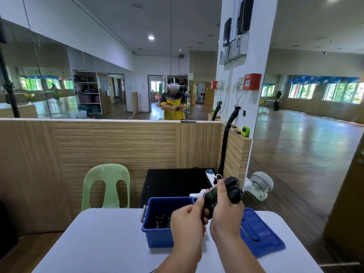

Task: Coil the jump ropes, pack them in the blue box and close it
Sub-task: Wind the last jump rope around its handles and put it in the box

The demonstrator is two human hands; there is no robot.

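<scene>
- Right hand [224,210] curled round the jump rope [211,198], lower centre of the frame, just above the blue box [157,233]; left hand [187,219] pinching its lower end
- Best to keep the loops tight and even; tuck the loose end before lowering
- Lay beside the dark coils [161,221] seemingly inside already; lid [262,233] at lower right, off the box

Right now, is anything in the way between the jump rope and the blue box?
Nothing visible. The left hand and right hand hold the jump rope by the open blue box; the lid lies on the table beside it.
</scene>
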